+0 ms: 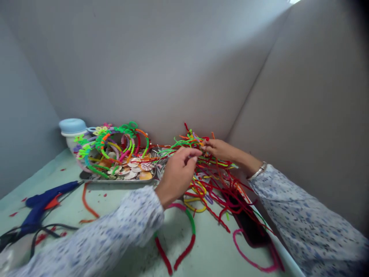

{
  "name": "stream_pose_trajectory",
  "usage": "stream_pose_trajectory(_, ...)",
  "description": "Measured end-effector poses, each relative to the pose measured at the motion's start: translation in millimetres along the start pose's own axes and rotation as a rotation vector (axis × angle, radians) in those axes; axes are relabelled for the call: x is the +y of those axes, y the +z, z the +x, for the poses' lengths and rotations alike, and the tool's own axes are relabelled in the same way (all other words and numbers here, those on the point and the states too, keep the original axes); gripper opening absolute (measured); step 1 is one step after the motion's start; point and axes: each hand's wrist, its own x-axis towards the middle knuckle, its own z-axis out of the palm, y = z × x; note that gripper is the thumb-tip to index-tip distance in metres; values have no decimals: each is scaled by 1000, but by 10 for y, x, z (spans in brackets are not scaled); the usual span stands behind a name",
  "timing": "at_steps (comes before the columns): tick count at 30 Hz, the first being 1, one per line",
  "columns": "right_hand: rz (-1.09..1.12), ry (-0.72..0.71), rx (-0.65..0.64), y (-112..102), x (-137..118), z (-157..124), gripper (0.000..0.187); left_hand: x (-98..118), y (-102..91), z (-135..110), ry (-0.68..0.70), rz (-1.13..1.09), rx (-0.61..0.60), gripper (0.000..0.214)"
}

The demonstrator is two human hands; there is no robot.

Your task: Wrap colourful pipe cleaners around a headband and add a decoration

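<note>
A tangled pile of pipe cleaners in red, green, yellow and other colours lies at the back right of the table. My right hand reaches into its top, fingertips closed around some pipe cleaners; exactly which ones is hidden. Just left of it, my left hand hovers at the pile's near side, fingers curved and thumb apart, with nothing visible in its grasp. Below my left wrist rests a headband wrapped in red, green and pink, partly covered by my sleeve.
Finished flowered headbands stand in a metal tray of round discs. Behind it is a white jar with a blue lid. A blue glue gun with its cord lies left. A dark phone and a pink loop sit right.
</note>
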Motion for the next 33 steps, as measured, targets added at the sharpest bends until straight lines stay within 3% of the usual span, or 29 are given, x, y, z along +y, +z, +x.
stream_pose_trajectory(3, -15, -29, -28, 55, -41, -68, 22, -222, 172, 379, 194, 329, -80, 36)
stream_pose_trajectory(8, 10, -50, -57, 90, -28, -155, 20, -456, 384, 691, 213, 455, -157, 31)
stream_pose_trajectory(16, 25, -55, -65, 71, 79, -182, 22, -467, 463, 818, 238, 548, -252, 30)
stream_pose_trajectory(22, -52, -14, -27, 204, 132, -199, 19, -572, 460, 872, 207, 570, -294, 25)
stream_pose_trajectory(28, -203, 98, 109, 382, 171, -170, 22, -554, 399, 799, 219, 514, -217, 20)
stream_pose_trajectory(33, -287, 147, 165, 457, 244, -143, 20, -572, 332, 745, 148, 384, -84, 17)
